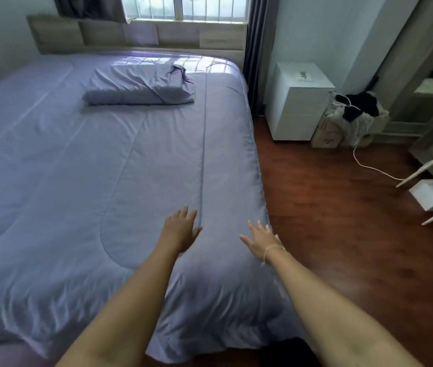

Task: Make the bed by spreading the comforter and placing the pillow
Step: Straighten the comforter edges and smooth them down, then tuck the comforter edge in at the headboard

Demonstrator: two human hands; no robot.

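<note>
Resting flat with fingers spread, two hands, left hand [181, 229] and right hand [261, 241], touch one comforter [90, 181]; one pillow [138, 86] lies near the headboard [136, 35].

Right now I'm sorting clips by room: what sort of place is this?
A bedroom, most likely at home: a bed with comforter and pillow, a headboard under a curtained window, a white nightstand.

the wide middle of the comforter [104, 168] is being left open between the pillow [138, 87] near the headboard [136, 35] and the foot edge. passage along the bed's right side is being narrowed by the white cabinet [297, 102], the bags [353, 120] and a trailing cable [369, 165] on the floor [342, 221].
</note>
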